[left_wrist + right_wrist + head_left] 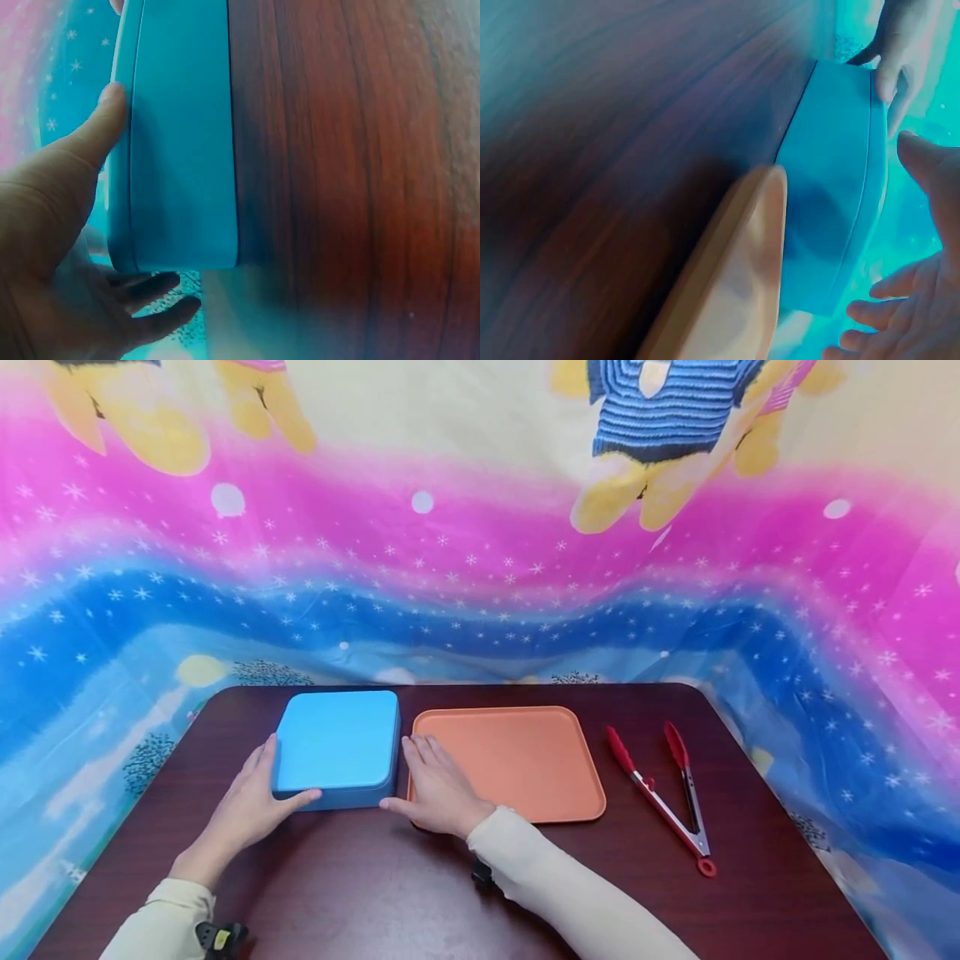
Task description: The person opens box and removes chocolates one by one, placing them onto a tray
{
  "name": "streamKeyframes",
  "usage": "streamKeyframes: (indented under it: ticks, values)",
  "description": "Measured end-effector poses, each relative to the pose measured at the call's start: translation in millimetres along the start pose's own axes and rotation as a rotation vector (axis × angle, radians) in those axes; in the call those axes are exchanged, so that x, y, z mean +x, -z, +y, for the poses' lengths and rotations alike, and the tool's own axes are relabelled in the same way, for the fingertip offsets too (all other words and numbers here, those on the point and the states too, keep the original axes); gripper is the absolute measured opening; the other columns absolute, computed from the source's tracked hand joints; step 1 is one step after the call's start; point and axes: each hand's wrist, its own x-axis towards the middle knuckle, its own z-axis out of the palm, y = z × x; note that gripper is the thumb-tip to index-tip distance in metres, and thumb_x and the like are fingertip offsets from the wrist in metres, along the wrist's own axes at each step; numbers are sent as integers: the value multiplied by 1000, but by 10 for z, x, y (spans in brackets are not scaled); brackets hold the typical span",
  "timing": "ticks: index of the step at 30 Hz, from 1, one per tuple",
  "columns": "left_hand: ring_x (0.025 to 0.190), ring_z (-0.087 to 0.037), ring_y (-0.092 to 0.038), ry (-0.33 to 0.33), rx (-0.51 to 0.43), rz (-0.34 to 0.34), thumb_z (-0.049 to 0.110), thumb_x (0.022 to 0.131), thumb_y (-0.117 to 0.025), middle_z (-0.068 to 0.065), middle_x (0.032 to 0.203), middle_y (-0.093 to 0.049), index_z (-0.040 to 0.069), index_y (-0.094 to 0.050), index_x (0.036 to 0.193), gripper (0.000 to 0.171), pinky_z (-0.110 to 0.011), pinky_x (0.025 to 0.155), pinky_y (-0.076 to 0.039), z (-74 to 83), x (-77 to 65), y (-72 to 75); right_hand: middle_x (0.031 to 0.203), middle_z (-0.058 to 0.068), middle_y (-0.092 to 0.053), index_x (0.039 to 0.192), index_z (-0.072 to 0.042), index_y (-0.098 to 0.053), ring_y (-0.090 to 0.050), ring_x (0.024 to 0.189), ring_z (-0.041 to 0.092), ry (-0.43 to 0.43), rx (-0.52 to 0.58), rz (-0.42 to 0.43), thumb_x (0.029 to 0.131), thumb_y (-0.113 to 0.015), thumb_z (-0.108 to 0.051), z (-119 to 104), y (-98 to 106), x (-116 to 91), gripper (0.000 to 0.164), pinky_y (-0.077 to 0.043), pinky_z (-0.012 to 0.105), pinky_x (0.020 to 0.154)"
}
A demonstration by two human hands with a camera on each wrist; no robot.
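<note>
A blue lidded box [337,739] sits on the dark wooden table, left of an orange tray [517,768]. My left hand [247,802] lies along the box's left side, its thumb touching the front edge of the lid, as the left wrist view also shows. There the other fingers [161,319] extend past the box's end, fairly straight. Over the tray's left edge is my right hand [438,789], fingers spread and extended toward the box. A gap shows between that hand and the box in the right wrist view, where the box [832,150] stands beside the tray's rim [780,180].
Red-tipped metal tongs [675,810] lie spread apart on the table [360,885], right of the tray. Behind the table hangs a patterned cloth [487,552] in pink and blue, which also runs down both sides.
</note>
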Motion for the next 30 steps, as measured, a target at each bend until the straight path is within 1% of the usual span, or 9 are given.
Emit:
streamKeyframes:
  ticks: [4, 7, 10, 13, 17, 21, 23, 27, 30]
  values:
    - [140, -61, -28, -15, -48, -28, 53, 83, -79, -42, 158, -18, -4, 4, 160, 127, -76, 109, -32, -53, 12, -11, 168, 13, -27, 161, -2, -18, -26, 156, 26, -16, 111, -22, 92, -68, -55, -97, -54, 89, 100, -24, 39, 129]
    - [140, -61, -28, -22, -73, -25, 48, 82, -82, -42, 157, -20, -5, 0, 160, 124, -76, 109, -31, -85, 23, -8, 167, 12, -30, 161, -2, -16, -31, 154, 23, -41, 247, -23, 90, -75, -47, -143, -95, 139, 103, -30, 38, 126]
    - [140, -61, -28, -21, -80, -13, 45, 82, -82, -42, 157, -22, -5, -4, 160, 121, -76, 109, -31, -104, 32, 4, 167, 12, -30, 162, -3, -15, -34, 153, 22, -77, 373, -13, 89, -78, -38, -175, -129, 175, 103, -34, 38, 124]
    - [140, -61, -28, -29, -81, -2, 44, 82, -83, -41, 157, -22, -6, -8, 160, 119, -76, 109, -31, -119, 39, 12, 166, 13, -31, 162, -4, -16, -40, 149, 22, -140, 478, 13, 89, -80, -32, -208, -144, 205, 101, -39, 39, 121]
    - [141, -61, -28, -34, -90, 3, 45, 82, -82, -40, 158, -23, -4, -9, 160, 118, -75, 109, -31, -139, 31, 10, 160, 13, -42, 161, -4, -22, -53, 139, 23, -229, 573, 44, 87, -82, -26, -256, -171, 244, 98, -48, 38, 113]
    - [141, -61, -30, -21, -101, 5, 46, 82, -82, -40, 158, -24, -4, -9, 160, 118, -74, 109, -33, -155, 22, 0, 155, 12, -49, 159, -4, -27, -54, 137, 21, -283, 618, 69, 85, -83, -23, -299, -199, 285, 95, -50, 37, 110]
    - [140, -61, -32, -17, -103, 9, 47, 82, -82, -40, 158, -26, -3, -9, 160, 118, -73, 110, -34, -156, 24, -7, 154, 12, -51, 158, -4, -30, -55, 136, 19, -303, 617, 85, 84, -84, -23, -312, -210, 302, 94, -51, 36, 109]
    - [139, -61, -34, -17, -97, 25, 47, 80, -84, -41, 156, -29, -5, -13, 159, 118, -72, 110, -35, -149, 31, -10, 149, 10, -56, 157, -6, -35, -59, 128, 16, -319, 582, 104, 82, -86, -25, -337, -220, 323, 92, -53, 34, 106]
    - [138, -61, -35, -13, -90, 35, 47, 79, -84, -42, 154, -31, -6, -15, 159, 118, -72, 109, -36, -146, 27, 8, 149, 10, -57, 156, -6, -36, -59, 128, 17, -318, 542, 112, 80, -88, -26, -368, -224, 335, 94, -53, 35, 107]
